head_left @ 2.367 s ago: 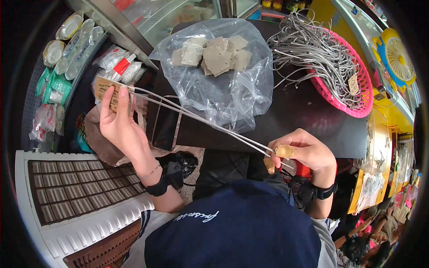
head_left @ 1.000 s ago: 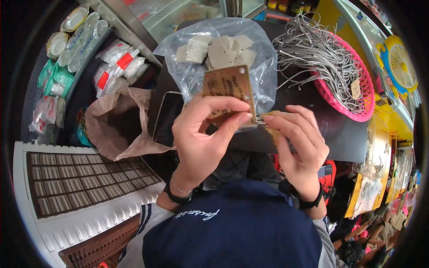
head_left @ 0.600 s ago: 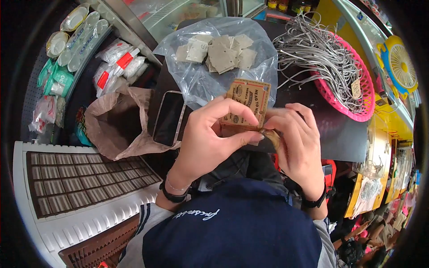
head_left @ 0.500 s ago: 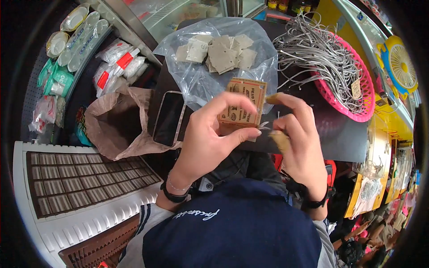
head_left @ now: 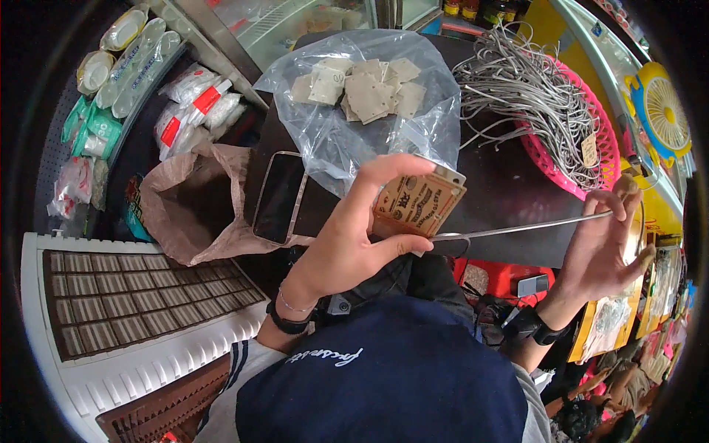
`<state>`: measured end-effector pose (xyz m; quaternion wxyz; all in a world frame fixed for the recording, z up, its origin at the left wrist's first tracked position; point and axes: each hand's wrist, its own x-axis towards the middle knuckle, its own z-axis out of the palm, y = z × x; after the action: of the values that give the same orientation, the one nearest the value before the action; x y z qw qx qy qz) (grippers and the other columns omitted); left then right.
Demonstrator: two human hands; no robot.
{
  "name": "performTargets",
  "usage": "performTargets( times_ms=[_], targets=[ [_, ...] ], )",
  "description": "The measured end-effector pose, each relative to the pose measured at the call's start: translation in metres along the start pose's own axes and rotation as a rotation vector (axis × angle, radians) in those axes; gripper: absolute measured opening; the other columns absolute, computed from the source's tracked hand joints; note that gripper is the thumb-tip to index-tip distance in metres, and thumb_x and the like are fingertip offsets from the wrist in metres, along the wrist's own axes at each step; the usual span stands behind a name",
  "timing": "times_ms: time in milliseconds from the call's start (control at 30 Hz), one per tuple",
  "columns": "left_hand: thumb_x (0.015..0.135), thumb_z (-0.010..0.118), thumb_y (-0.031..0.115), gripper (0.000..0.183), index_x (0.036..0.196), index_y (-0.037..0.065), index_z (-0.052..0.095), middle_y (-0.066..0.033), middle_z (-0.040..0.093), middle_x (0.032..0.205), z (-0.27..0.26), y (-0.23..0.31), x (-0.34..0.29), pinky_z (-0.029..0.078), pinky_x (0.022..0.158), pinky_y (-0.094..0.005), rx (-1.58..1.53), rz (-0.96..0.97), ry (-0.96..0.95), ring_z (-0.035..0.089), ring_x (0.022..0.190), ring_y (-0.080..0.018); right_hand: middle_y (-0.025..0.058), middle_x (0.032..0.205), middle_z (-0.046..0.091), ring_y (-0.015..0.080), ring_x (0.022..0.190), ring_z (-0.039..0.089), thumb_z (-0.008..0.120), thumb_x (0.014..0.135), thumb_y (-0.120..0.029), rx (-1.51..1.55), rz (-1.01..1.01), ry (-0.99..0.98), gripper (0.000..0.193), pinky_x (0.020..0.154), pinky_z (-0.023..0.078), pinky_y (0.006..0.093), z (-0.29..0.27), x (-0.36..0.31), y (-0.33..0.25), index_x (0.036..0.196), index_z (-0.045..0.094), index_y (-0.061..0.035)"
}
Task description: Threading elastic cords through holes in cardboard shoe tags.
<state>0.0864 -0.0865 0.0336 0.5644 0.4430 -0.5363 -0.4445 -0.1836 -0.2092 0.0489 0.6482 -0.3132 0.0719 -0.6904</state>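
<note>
My left hand [head_left: 351, 225] is closed on a small stack of square brown cardboard tags [head_left: 419, 204] with dark print, pinched between thumb and fingers. From the lower edge of the tags a grey cord [head_left: 517, 227] runs taut to the right. Its other end is caught in the fingers of my right hand [head_left: 604, 240], whose thumb stands apart; tan covers sit on some of its fingertips. Beyond the tags, a clear plastic bag [head_left: 317, 151] lies spread on the table, with a heap of grey-beige square tags [head_left: 369, 92] on it.
A pink basket [head_left: 602, 140] heaped with grey cords [head_left: 532, 96] stands at the right of the dark table [head_left: 495, 173]. Left of the bag are a phone [head_left: 279, 196] and an open brown bag [head_left: 192, 196]. A yellow-blue fan [head_left: 661, 107] is far right.
My right hand has moved from beside the tags far to the right, drawing the cord out straight. My left hand has tilted the tags and shifted slightly right.
</note>
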Motion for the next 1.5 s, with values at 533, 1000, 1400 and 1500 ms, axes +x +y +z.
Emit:
performTargets(
  times_ms=[533, 1000, 1400, 1500],
  targets=[
    [0.068, 0.077, -0.002, 0.047, 0.107, 0.008, 0.052, -0.0228, 0.043, 0.132, 0.018, 0.015, 0.009, 0.041, 0.096, -0.0403, 0.492, 0.298, -0.193, 0.050, 0.115, -0.0342, 0.0099, 0.093, 0.066, 0.0132, 0.083, 0.063, 0.065, 0.080, 0.007, -0.785, 0.279, -0.137, 0.031, 0.076, 0.049, 0.0247, 0.035, -0.040, 0.069, 0.108, 0.054, 0.0033],
    [0.070, 0.070, -0.016, 0.075, 0.129, 0.008, 0.028, -0.0175, 0.038, 0.125, -0.005, -0.015, 0.004, 0.058, 0.083, -0.0363, -0.056, 0.408, 0.034, 0.052, 0.112, -0.0245, 0.0135, 0.098, 0.059, 0.0057, 0.067, 0.043, 0.053, 0.093, -0.008, -0.492, 0.136, 0.014, 0.032, 0.057, 0.037, 0.0170, -0.022, 0.001, 0.009, 0.122, 0.051, 0.0051],
    [0.069, 0.069, -0.017, 0.079, 0.130, 0.010, 0.026, -0.0180, 0.038, 0.125, 0.004, -0.014, 0.005, 0.058, 0.081, -0.0362, -0.154, 0.402, -0.044, 0.055, 0.108, -0.0236, 0.0028, 0.082, 0.064, 0.0060, 0.065, 0.057, 0.061, 0.081, 0.001, -0.983, 0.159, -0.191, 0.019, 0.059, 0.043, 0.0183, 0.028, -0.036, 0.021, 0.100, 0.064, 0.0010],
    [0.068, 0.071, -0.016, 0.081, 0.130, 0.010, 0.026, -0.0184, 0.039, 0.124, 0.010, -0.012, 0.006, 0.058, 0.081, -0.0349, -0.207, 0.417, -0.069, 0.055, 0.107, -0.0226, 0.0062, 0.084, 0.067, 0.0076, 0.069, 0.060, 0.065, 0.079, 0.003, -0.934, 0.293, -0.375, 0.013, 0.061, 0.046, 0.0199, 0.049, -0.044, 0.040, 0.092, 0.063, 0.0027]
  ],
)
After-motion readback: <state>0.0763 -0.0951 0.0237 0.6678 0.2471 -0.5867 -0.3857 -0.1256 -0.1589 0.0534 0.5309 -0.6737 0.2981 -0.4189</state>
